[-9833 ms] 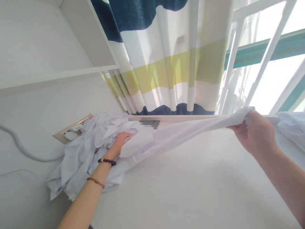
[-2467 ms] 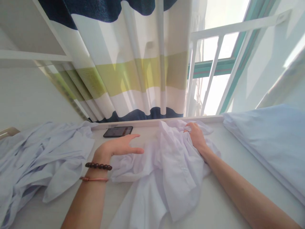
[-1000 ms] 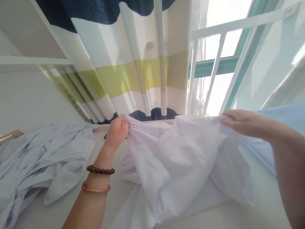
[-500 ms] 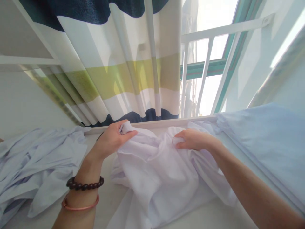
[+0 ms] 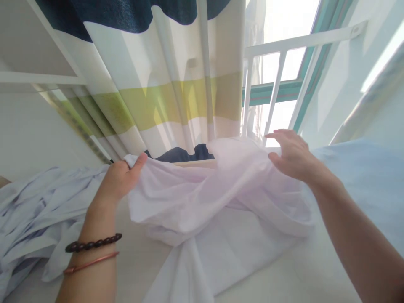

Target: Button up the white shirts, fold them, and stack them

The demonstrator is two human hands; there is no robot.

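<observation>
A thin white cloth (image 5: 189,202), loosely crumpled and perhaps a garment, spreads across the middle of the white surface. My left hand (image 5: 121,176) is closed on its upper left corner, with the thumb on top. At the upper right, my right hand (image 5: 290,153) is open, fingers apart, close to the raised part of the cloth. I see nothing held in that hand. Part of the cloth billows up between my hands, while a lower flap hangs toward me. A beaded bracelet (image 5: 94,244) and a copper-coloured bangle (image 5: 91,263) circle my left wrist.
Several white cloths lie in a rumpled heap (image 5: 50,206) on the left. A flatter pale stack of fabric (image 5: 362,181) is on the right. Beyond the surface hang a striped curtain (image 5: 176,97) and a white railing (image 5: 303,42) before a bright window.
My left hand has pulled its corner of the cloth to the left. The right hand has let go and moved right and up, fingers opened. The cloth has spread wider and lifted.
</observation>
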